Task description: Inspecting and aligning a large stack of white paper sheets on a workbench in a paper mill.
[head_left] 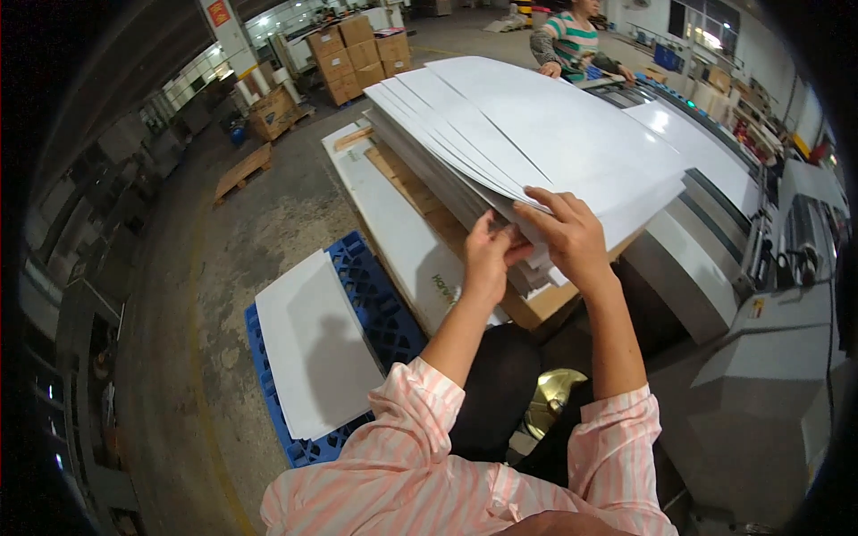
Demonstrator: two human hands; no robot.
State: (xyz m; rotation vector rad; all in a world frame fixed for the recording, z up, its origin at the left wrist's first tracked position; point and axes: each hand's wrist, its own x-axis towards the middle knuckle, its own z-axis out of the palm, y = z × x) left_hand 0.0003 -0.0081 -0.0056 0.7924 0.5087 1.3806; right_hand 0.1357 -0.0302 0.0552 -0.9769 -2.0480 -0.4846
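Concrete-floored workshop: left hand and right hand, grips closed, pinch smooth fanned white sheets.

Brown cardboard boxes stand stacked on the far floor; a red sign (small, rectangular) hangs on a pillar.

Grey concrete floor, stacked cardboard boxes, blue pallet, bright windows.
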